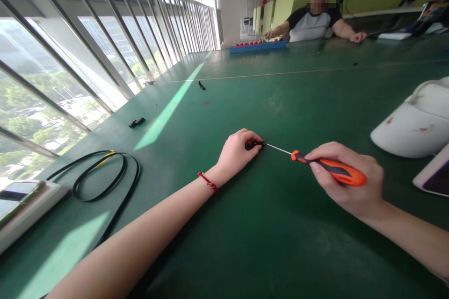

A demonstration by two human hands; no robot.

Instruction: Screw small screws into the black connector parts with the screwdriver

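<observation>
An orange-and-black screwdriver [345,172] lies in the grip of my right hand [361,182], its thin metal shaft pointing left. The shaft's tip meets a small black part [258,143], which my left hand [239,154] pinches low over the green table. Fingers cover most of that part, so its exact kind is hidden. Around my left wrist is a red bracelet [208,182].
Black cable [124,168] loops across the green table [224,252] at left, beside a white-edged device [31,210]. Small black pieces [136,123] lie farther off. White containers [414,121] stand at right. Across the table, a person [310,25] sits near a blue rack [257,47] with red tops.
</observation>
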